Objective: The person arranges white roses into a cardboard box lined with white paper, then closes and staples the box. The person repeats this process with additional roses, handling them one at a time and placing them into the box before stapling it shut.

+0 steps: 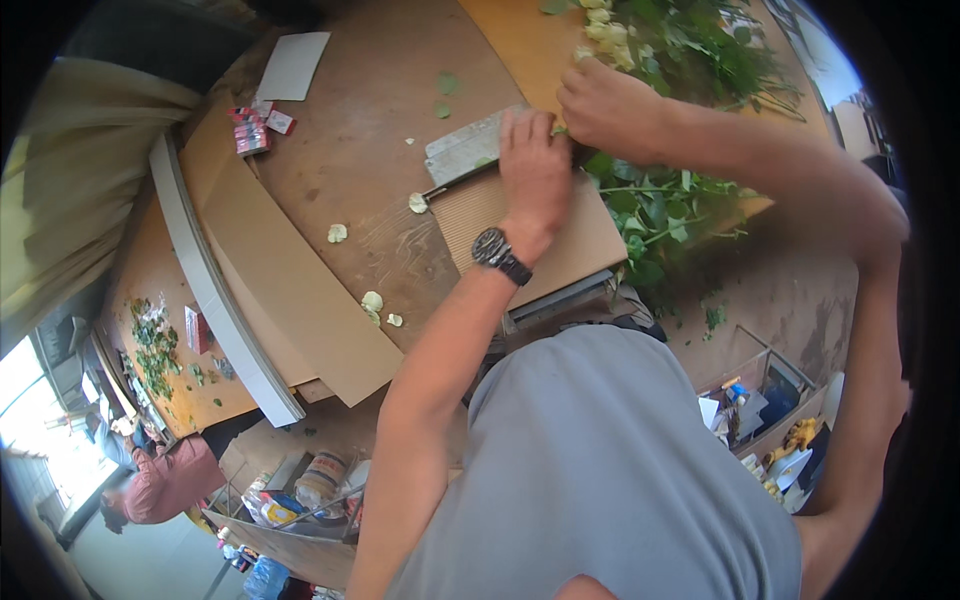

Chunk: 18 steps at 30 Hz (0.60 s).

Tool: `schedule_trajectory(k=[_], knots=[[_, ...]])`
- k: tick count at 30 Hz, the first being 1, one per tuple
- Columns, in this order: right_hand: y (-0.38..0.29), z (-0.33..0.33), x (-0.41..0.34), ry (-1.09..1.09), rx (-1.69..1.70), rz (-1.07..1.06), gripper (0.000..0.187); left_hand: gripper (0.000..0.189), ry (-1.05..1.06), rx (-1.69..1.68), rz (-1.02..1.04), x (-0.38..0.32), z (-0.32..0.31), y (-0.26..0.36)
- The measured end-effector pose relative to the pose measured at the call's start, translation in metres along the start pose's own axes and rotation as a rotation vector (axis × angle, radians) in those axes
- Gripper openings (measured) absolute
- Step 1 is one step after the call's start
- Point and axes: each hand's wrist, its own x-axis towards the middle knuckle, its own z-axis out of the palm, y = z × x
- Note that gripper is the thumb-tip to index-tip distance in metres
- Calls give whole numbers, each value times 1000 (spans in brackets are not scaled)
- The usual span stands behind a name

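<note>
My left hand [536,169], with a black watch [491,249] on its wrist, lies over a sheet of corrugated cardboard [555,255]. Its fingertips reach across a worn metal plate [466,148] at the sheet's far edge. Just to the right, my right hand [611,109] has its fingers curled, close to a row of cream roses [607,34]; whether a stem is in it is hidden. Leafy rose stems [652,214] lie below my right forearm, beside the cardboard. More green foliage [705,56] is heaped beyond it.
Long flat cardboard pieces [292,277] and a pale strip [225,285] lie at the left. Small pink boxes [251,135] and a white card [296,66] are farther back. Loose petals [371,301] dot the wooden table [360,135]. A person [169,480] stands at lower left.
</note>
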Motion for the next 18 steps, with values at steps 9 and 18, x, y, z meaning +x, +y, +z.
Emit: schedule_trajectory(k=[9,18], knots=[[1,5,-21,7,56,120,17,28,-513,-279,-31,-67,-66,91],[-37,-28,-122,68,143,155,27,7,-376,-207,-16,-85,-39,92]])
